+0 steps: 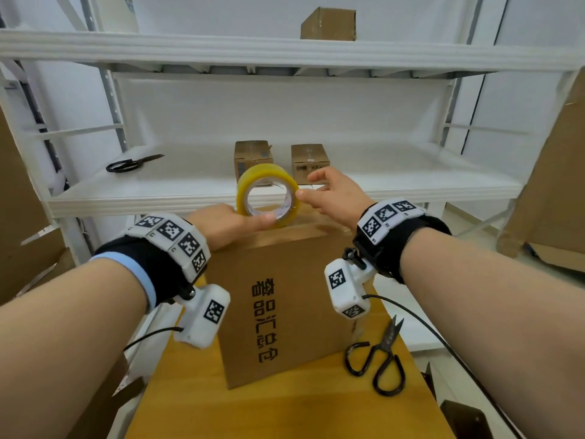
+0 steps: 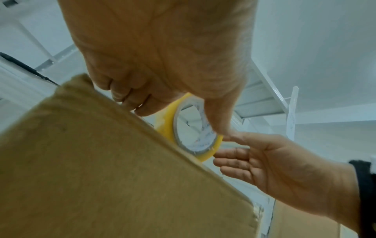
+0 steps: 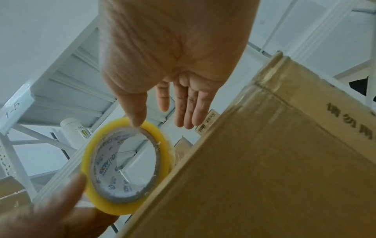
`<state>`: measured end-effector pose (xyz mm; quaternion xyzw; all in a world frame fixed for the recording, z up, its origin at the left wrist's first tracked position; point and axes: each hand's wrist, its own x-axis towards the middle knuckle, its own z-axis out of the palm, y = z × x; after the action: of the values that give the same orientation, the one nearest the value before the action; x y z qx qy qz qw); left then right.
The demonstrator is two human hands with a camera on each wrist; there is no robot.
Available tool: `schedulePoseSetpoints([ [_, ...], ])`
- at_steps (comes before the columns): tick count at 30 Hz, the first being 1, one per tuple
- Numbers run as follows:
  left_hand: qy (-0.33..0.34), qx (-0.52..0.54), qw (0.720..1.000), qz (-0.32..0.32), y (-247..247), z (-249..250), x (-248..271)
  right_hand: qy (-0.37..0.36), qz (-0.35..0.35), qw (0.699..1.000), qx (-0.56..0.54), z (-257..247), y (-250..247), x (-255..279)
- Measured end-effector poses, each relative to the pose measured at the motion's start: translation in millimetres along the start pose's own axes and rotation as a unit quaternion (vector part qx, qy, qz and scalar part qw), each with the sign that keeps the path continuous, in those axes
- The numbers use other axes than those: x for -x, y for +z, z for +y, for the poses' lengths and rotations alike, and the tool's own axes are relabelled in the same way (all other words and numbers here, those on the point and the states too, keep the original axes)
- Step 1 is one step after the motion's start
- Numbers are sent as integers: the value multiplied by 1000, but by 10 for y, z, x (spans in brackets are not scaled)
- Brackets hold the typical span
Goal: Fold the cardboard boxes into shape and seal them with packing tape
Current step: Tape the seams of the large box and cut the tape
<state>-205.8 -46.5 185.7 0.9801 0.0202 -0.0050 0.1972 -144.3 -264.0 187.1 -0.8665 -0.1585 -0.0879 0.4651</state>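
Observation:
A brown cardboard box (image 1: 285,296) (image 2: 101,177) (image 3: 264,161) with black printed characters stands on the wooden table (image 1: 285,413). On its far top edge a yellow tape roll (image 1: 253,180) (image 2: 164,124) (image 3: 89,161) stands on its rim. My left hand (image 1: 234,221) (image 2: 162,96) (image 3: 61,209) grips the roll, thumb across the front rim and fingers behind. My right hand (image 1: 329,191) (image 2: 254,157) (image 3: 162,99) is at the roll's right side with straight, spread fingers. Its thumb tip touches the rim. Clear tape runs over a corner of the box in the right wrist view.
Black scissors (image 1: 380,359) lie on the table right of the box. The white shelf (image 1: 285,198) behind carries a second pair of scissors (image 1: 133,163) and two small boxes (image 1: 253,156) (image 1: 310,160). Another box (image 1: 329,23) sits on the upper shelf. Flat cardboard (image 1: 554,185) leans at right.

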Motion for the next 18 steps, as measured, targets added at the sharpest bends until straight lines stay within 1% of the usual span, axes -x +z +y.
schedulePoseSetpoints([
  [1, -14, 13, 999, 38, -33, 1, 24, -1, 9, 1000, -3, -11, -16, 19],
  [2, -24, 21, 995, 92, -57, 7, 49, -1, 18, 1000, -5, -26, -35, 44],
  [3, -26, 31, 986, 159, -78, 16, 68, -1, 29, 1000, -7, -41, -55, 67],
  [4, -15, 47, 972, 232, -98, 38, 86, -1, 41, 999, -10, -57, -77, 97],
  [6, 27, 89, 931, 353, -122, 104, 130, 5, 62, 998, -22, -81, -112, 168],
  [8, 77, 114, 895, 425, -99, 219, 209, 11, 90, 995, -44, -74, -150, 243],
  [9, 107, 121, 883, 441, -71, 291, 249, 14, 109, 992, -54, -57, -173, 273],
  [10, 140, 126, 881, 435, -26, 380, 290, 24, 132, 989, -65, -24, -206, 304],
  [11, 172, 128, 888, 406, 36, 471, 316, 40, 154, 984, -77, 35, -239, 320],
  [13, 223, 124, 918, 304, 237, 648, 345, 87, 187, 974, -93, 235, -306, 358],
  [15, 242, 105, 942, 208, 511, 792, 334, 139, 193, 966, -104, 531, -321, 385],
  [18, 237, 95, 961, 107, 940, 898, 261, 239, 188, 943, -135, 1079, -279, 466],
])
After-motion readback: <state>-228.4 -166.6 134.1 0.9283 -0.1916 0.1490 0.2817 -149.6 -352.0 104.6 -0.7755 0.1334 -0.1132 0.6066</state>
